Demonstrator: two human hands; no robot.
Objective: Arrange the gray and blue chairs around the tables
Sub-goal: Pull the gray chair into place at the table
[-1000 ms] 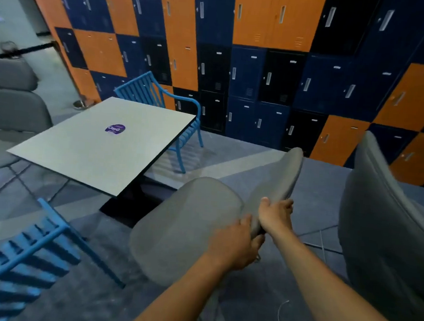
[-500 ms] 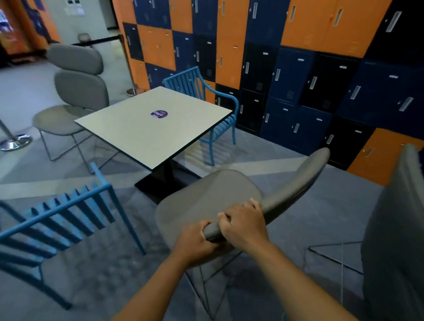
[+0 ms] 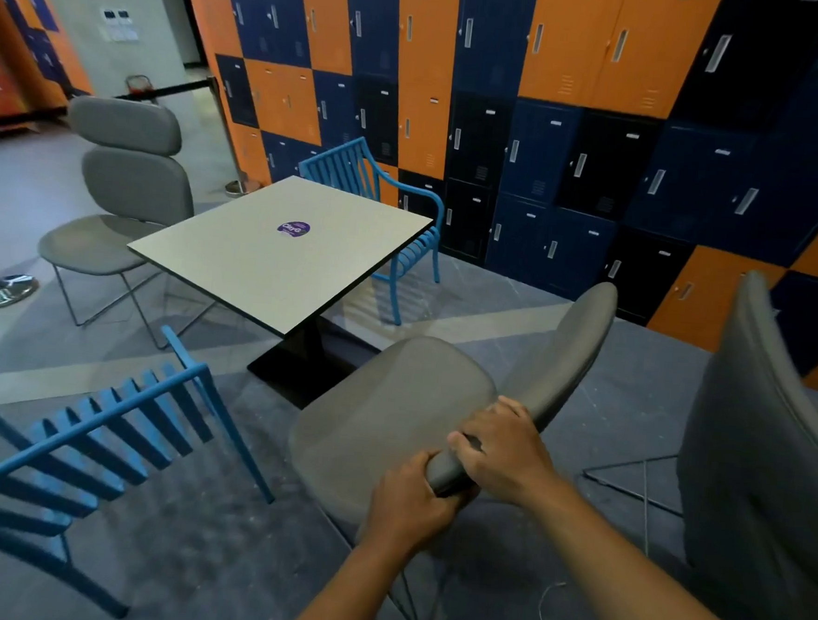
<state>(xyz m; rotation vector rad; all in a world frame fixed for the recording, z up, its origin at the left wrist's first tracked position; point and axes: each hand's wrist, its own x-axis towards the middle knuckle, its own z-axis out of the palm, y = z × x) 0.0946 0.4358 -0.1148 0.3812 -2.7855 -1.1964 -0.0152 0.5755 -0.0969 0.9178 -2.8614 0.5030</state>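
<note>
A gray chair (image 3: 389,420) stands just right of the square white table (image 3: 255,260), its seat toward the table's black base. My left hand (image 3: 408,503) and my right hand (image 3: 503,454) both grip the lower edge of its backrest. A second gray chair (image 3: 126,178) with a headrest sits at the table's far left side. One blue chair (image 3: 390,197) stands behind the table by the lockers. Another blue chair (image 3: 77,451) is at the near left, its back toward me.
A third gray chair (image 3: 763,470) stands close at the right edge. Orange, blue and black lockers (image 3: 555,126) line the wall behind. A chrome barrier post base (image 3: 2,291) sits at the far left. Open carpet lies between the near chairs.
The view has swung left and pulled back, showing the far gray chair. The held gray chair has shifted nearer the table. Both hands keep their grip on its backrest.
</note>
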